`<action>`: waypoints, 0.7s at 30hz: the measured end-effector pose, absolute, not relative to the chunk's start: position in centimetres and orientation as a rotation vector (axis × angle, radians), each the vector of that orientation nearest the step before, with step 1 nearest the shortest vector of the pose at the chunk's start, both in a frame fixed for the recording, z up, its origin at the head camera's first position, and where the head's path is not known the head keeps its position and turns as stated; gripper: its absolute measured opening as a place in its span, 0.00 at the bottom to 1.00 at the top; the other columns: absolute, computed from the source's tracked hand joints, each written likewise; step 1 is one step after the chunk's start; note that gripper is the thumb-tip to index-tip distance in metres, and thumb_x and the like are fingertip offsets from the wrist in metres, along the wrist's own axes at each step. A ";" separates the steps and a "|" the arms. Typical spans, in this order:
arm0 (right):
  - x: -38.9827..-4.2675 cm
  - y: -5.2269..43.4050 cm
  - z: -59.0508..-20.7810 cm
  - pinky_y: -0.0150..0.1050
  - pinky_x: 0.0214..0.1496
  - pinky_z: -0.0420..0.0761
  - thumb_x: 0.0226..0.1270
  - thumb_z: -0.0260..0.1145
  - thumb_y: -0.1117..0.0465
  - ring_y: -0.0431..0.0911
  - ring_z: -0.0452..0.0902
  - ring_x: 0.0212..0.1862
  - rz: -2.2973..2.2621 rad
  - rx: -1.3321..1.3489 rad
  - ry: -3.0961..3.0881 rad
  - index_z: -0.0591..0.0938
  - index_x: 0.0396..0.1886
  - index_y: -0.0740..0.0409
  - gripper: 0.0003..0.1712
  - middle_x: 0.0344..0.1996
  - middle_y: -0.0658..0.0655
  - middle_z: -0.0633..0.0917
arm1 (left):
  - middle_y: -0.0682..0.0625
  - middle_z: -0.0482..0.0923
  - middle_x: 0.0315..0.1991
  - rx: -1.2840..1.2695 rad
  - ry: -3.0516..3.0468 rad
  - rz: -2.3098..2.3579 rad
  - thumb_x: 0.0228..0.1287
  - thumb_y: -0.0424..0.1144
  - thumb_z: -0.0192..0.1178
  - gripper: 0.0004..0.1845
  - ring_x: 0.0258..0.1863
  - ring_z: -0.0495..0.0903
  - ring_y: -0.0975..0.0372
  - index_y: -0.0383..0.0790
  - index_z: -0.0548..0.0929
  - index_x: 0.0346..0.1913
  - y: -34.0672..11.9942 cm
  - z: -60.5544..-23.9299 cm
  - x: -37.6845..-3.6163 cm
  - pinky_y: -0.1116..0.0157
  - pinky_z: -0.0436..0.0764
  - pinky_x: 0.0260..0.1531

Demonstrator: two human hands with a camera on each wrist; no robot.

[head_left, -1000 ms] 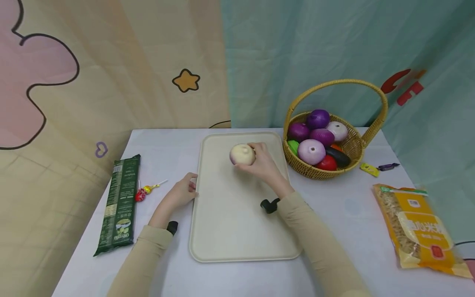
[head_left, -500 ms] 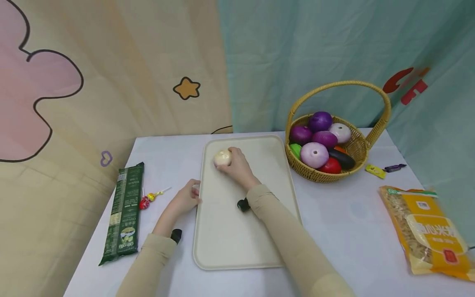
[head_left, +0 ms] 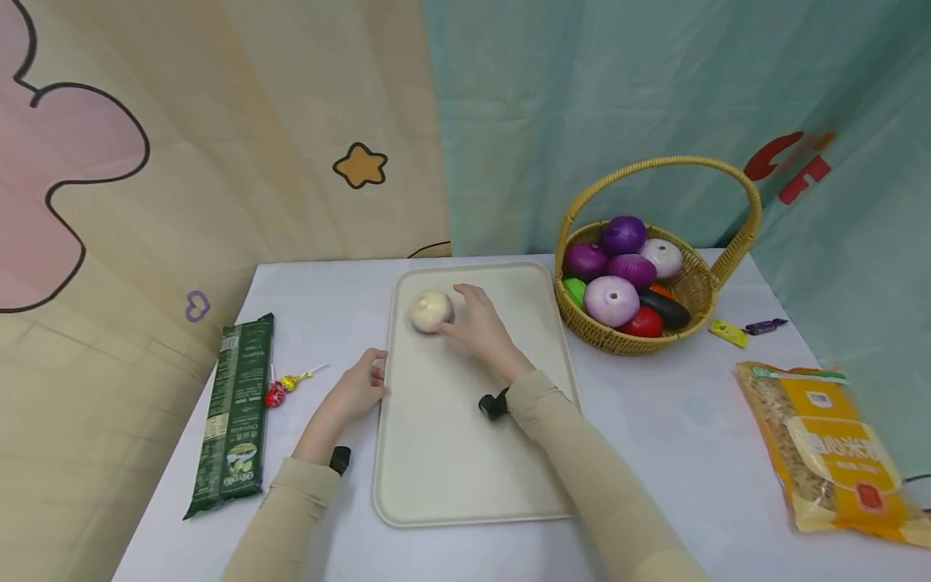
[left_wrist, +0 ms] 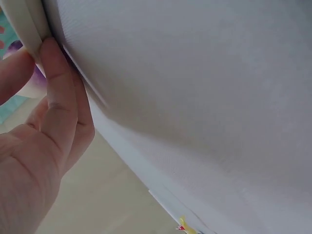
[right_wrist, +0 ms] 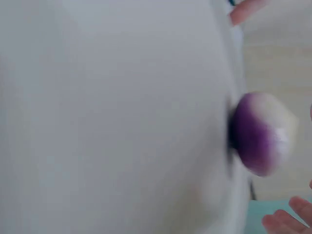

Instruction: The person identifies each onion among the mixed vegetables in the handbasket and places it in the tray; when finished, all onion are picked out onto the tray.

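A white turnip [head_left: 431, 311] with a purple side stands on the far left part of a pale beige tray [head_left: 451, 469]. My right hand [head_left: 482, 327] is just right of it, fingers and thumb spread. In the right wrist view, its fingertips [right_wrist: 282, 223] are apart from the turnip [right_wrist: 265, 134]. At the tray's left edge is my left hand [head_left: 360, 388]. The left wrist view shows that thumb and fingers [left_wrist: 56, 83] pinching the tray's rim [left_wrist: 27, 24], with part of the turnip visible behind them.
Right of the tray stands a wicker basket [head_left: 618, 343] holding onions, an eggplant and other vegetables. Two candies [head_left: 729, 332] and an orange-yellow bag [head_left: 836, 453] lie farther right. On the left are a green packet [head_left: 233, 412] and two lollipops [head_left: 276, 394]. A curtain [head_left: 509, 121] hangs behind.
My right hand has carried the turnip leftward across the tray, set it down and let go, then drawn back slightly right. The left hand has stayed at the tray's left edge.
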State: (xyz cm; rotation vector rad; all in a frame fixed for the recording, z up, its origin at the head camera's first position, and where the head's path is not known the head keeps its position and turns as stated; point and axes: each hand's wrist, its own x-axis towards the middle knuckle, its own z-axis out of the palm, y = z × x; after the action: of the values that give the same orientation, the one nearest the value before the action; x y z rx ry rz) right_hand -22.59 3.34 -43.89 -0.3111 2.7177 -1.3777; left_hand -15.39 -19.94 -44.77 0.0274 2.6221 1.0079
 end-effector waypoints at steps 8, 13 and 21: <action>-18.7 11.5 -39.1 0.50 0.63 0.75 0.64 0.70 0.58 0.55 0.76 0.59 -1.580 -0.429 2.933 0.80 0.58 0.61 0.24 0.55 0.62 0.81 | 0.38 0.76 0.42 0.041 2.624 1.007 0.60 0.25 0.60 0.32 0.41 0.76 0.54 0.29 0.63 0.68 -20.0 -44.6 -15.5 0.57 0.74 0.43; -17.4 17.1 -37.6 0.54 0.60 0.76 0.63 0.70 0.60 0.57 0.76 0.55 -1.626 -0.206 3.077 0.82 0.53 0.63 0.20 0.51 0.63 0.82 | 0.37 0.77 0.44 0.048 2.624 1.005 0.61 0.25 0.59 0.32 0.42 0.76 0.53 0.29 0.62 0.68 -20.1 -44.4 -15.6 0.58 0.75 0.43; -16.9 23.4 -38.3 0.54 0.64 0.72 0.66 0.67 0.47 0.57 0.72 0.61 -1.499 0.248 3.090 0.77 0.60 0.64 0.31 0.58 0.65 0.76 | 0.38 0.76 0.44 0.039 2.602 1.013 0.62 0.26 0.59 0.32 0.41 0.76 0.53 0.29 0.62 0.69 -20.0 -44.7 -15.7 0.57 0.75 0.43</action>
State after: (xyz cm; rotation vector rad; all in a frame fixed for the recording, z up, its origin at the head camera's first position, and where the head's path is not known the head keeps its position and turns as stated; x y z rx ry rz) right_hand -16.91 23.43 -38.33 0.2481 3.0895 -1.4988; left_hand -15.66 -20.04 -44.69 0.0393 2.6017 1.0133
